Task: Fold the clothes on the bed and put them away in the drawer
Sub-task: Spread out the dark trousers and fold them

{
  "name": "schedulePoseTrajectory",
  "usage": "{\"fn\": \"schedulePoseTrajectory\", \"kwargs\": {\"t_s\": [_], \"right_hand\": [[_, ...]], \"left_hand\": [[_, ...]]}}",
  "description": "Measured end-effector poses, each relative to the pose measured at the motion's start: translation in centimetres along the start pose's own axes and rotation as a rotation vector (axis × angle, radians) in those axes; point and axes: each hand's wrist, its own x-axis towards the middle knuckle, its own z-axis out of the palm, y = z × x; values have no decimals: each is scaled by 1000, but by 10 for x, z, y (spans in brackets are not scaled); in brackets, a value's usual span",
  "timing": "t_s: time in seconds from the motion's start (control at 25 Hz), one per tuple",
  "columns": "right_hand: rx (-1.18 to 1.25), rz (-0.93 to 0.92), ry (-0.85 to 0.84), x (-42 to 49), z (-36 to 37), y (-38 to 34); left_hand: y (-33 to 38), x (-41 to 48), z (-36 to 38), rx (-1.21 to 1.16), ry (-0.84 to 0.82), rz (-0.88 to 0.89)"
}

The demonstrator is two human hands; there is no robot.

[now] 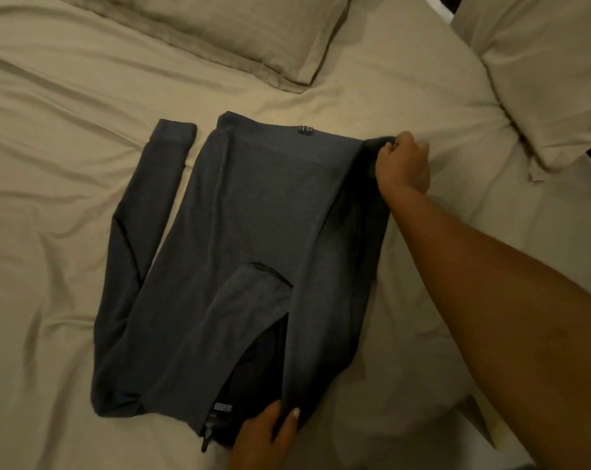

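Right hand (404, 161) gripped the grey top (253, 215) at its two-o'clock corner; left hand (267, 432) pinched its six-o'clock edge on the bed (50, 198). I feared uneven pulls would skew the fold and drag the nine-o'clock sleeve (148, 198).

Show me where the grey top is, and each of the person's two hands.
grey top (246, 212): head view, middle of its body.
right hand (404, 164): head view, middle of the hand gripping the top's far corner.
left hand (270, 434): head view, middle of the hand holding the top's near edge.
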Motion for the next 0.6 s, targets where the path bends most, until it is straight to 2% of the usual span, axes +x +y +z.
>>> {"fn": "schedulePoseTrajectory", "kwargs": {"t_s": [0.12, 0.28, 0.36, 0.4, 0.48, 0.52, 0.6], "right_hand": [[-25, -90, 96, 18, -14, -15], [-131, -119, 227, 41, -39, -28], [-197, -202, 243, 55, -49, -32], [-203, -259, 198, 63, -51, -34], [-115, -350, 4, 75, -52, -37], [-70, -382, -99, 76, -48, -37], [-49, -416, -186, 67, -37, -31]], "left_hand": [[-2, -3, -7, 27, -72, 0], [4, -7, -15, 176, -144, 18], [4, -5, -20, 281, -235, -2], [2, -1, -19, 312, -279, 5], [5, 4, -20, 338, -320, 39], [6, 6, -21, 320, -315, 60], [8, 9, -19, 183, -283, 95]]}}
